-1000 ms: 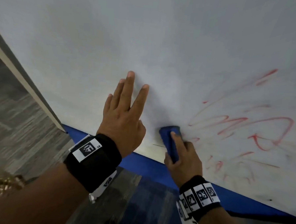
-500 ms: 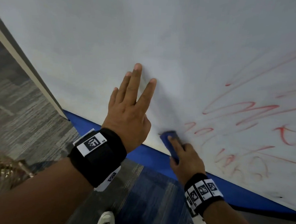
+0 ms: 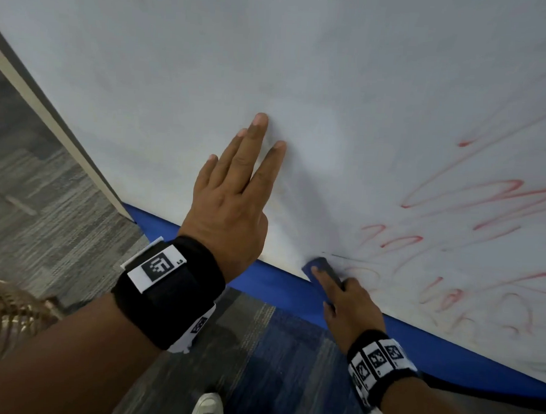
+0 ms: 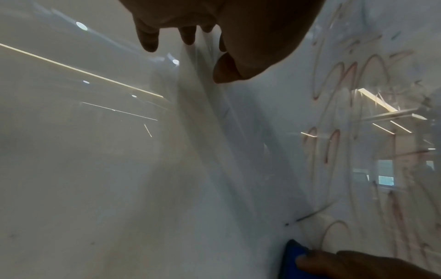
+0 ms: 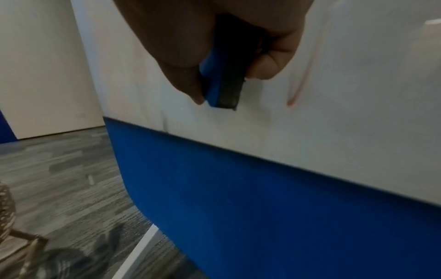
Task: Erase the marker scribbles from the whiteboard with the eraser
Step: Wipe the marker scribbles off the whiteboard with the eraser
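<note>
On the floor at the head view's 8 o'clock lies grey carpet, with a wicker chair at the far left edge, more of it showing than a second ago. Next comes the left hand, fingers straight and slightly spread, pressed flat on the whiteboard as before, though it now sits higher and further right in view. Below it a white shoe shows at 6 o'clock, absent a second ago. Right of the left hand, the right hand grips the blue eraser, thumb and fingers clamped on its sides and index finger along its back; the eraser has slid down to the board's lower edge, touching the blue band. At 3 o'clock the red marker scribbles remain, and those just beside the eraser look fainter and smeared.
</note>
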Available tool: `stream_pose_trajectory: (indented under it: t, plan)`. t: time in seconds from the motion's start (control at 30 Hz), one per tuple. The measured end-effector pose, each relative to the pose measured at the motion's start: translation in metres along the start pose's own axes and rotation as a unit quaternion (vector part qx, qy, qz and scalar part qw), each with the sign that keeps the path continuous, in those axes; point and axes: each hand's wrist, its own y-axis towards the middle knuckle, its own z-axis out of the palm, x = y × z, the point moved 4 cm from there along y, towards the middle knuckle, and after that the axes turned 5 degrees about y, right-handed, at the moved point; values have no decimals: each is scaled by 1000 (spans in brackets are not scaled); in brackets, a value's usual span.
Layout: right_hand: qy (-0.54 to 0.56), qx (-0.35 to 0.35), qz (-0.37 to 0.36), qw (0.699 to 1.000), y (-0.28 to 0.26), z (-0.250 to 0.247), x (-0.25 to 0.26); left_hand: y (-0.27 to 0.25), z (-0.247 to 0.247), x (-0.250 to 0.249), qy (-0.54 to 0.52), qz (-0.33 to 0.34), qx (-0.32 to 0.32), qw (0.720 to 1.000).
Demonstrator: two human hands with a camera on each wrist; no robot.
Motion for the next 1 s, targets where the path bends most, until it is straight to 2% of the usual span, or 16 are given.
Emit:
stream_pose_trajectory:
  t: [0.07, 0.1, 0.17, 0.23, 0.3, 0.37, 0.43, 0.5, 0.57, 0.6, 0.63, 0.7, 0.77, 0.83, 0.93, 1.0]
  plan:
    - [10, -4, 15, 1000, 0, -8, 12, -2, -1, 7, 4, -11, -1, 1000]
    - [20, -36, 9, 999, 2, -21, 29, -3, -1, 11, 5, -21, 1, 1000]
    - [74, -163, -31, 983, 10, -61, 70, -6, 1, 16, 2, -38, 3, 999]
    - [112, -272, -103, 950, 22, -99, 105, -9, 1, 18, -2, -46, -2, 999]
    - [112, -306, -134, 936, 33, -110, 119, -9, 2, 18, -9, -49, 0, 999]
    - [83, -261, -113, 955, 35, -98, 115, -9, 2, 18, -13, -49, 8, 999]
    - [61, -162, -61, 983, 25, -60, 79, -10, 4, 20, -13, -47, 12, 999]
    - [34, -73, -9, 997, 8, -28, 37, -14, 6, 18, -18, -44, 19, 999]
    - [16, -54, 18, 998, -5, -26, 16, -19, 10, 12, -28, -44, 32, 998]
    - [14, -76, 14, 997, -7, -36, 16, -21, 13, 9, -32, -46, 39, 998]
    - [30, -132, 7, 991, -9, -51, 19, -23, 15, 4, -38, -48, 45, 997]
    - [63, -297, -30, 952, -14, -89, 22, -26, 20, -4, -47, -52, 52, 996]
    - [81, -378, -65, 920, -19, -108, 19, -27, 25, -10, -50, -55, 58, 996]
    - [88, -355, -42, 930, -20, -100, 6, -27, 30, -14, -53, -58, 61, 995]
    - [71, -162, 19, 984, -26, -56, -24, -28, 34, -16, -52, -65, 65, 994]
    - [41, -86, 34, 995, -31, -46, -35, -28, 36, -17, -49, -70, 69, 994]
